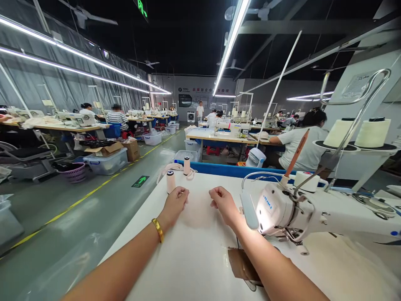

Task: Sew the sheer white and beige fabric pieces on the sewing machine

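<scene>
Left hand point(176, 201) and right hand point(223, 203) rest on the white counter point(188, 259), both curled into loose fists, fingertips pinched narrow. Between them lies a pale cloth piece point(198, 209), barely distinct from the counter top; each hand seems to pinch one edge of it, but the exact contact is too faint to confirm. Gold bracelet point(158, 229) on the left wrist.

Judged handling: the cloth looks thin, light, limp, no stiffness, likely to fold or slide on the smooth counter. Best taken at its edges or corners with a fingertip pinch, kept flat and lightly taut between the two hands.

Landmark: the white sewing machine point(282, 209). The cloth is just left of the machine head, with the right hand nearest it. Two thread spools point(171, 181) stand further left of the machine, beyond the left hand, and one more point(187, 165) behind. Large thread cones point(372, 131) sit on a stand above the machine. Other workers sit at benches well behind it.
</scene>
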A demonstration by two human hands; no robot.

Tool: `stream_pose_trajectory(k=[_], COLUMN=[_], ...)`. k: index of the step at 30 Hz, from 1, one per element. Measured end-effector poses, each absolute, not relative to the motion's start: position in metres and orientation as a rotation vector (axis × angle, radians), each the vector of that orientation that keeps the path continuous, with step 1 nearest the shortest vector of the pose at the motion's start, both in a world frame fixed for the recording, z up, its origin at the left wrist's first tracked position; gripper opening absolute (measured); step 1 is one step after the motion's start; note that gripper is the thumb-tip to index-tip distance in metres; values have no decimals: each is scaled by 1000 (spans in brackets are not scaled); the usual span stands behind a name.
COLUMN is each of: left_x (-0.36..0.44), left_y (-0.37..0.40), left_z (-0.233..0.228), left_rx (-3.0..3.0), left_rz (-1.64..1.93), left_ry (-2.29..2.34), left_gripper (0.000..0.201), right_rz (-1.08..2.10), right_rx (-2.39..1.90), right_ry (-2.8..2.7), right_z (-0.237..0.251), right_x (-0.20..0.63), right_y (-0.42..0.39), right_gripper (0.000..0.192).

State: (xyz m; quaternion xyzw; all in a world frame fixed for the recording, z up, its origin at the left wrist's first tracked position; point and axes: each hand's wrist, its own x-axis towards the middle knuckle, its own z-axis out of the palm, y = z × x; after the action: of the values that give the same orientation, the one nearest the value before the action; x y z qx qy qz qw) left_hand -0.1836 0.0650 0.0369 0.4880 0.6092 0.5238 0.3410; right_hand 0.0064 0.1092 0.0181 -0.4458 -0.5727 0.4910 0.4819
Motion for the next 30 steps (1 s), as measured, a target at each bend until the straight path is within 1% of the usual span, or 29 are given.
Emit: stream_pose_trajectory(k=[5,8,13,17,18,20,22,25,26,30], left_x=[-195,-202,-209,-211,-211,-209,-207,-205,-204,-202], left_y=[82,85,87,86,85,81,78,73,73,74], left_z=[21,14,9,11,13,18,23,23,22,15], left_rx=[1387,1452,1562,1705,1759,1899,2059,2232,2260,2280], left_rz=[1292,1232,1122,1105,1122,1160,1159,1041,984,749], left_ry=[1827,1954,2085,2153,2156,2121,2024,1868,1844,1837], left_gripper=[25,22,19,9,11,20,24,25,28,58], right_rz=[1043,979,863,764,740,693,643,557,524,352], right_rx=[-1230,-1337,-1507,-1579,-1589,-1607,-1625,-1638,-1635,-1573], right_ry=[-1493,-1584,-1715,-1783,-1799,-1829,-1854,-1886,-1899,-1969], right_z=[7,2,1,3,3,3,3,2,2,6], right_x=[-5,-10,-14,-15,-15,-15,-15,-13,-12,-7], right_y=[145,160,167,161,160,157,155,152,151,140], right_gripper=[27,25,32,31,31,31,31,26,25,36])
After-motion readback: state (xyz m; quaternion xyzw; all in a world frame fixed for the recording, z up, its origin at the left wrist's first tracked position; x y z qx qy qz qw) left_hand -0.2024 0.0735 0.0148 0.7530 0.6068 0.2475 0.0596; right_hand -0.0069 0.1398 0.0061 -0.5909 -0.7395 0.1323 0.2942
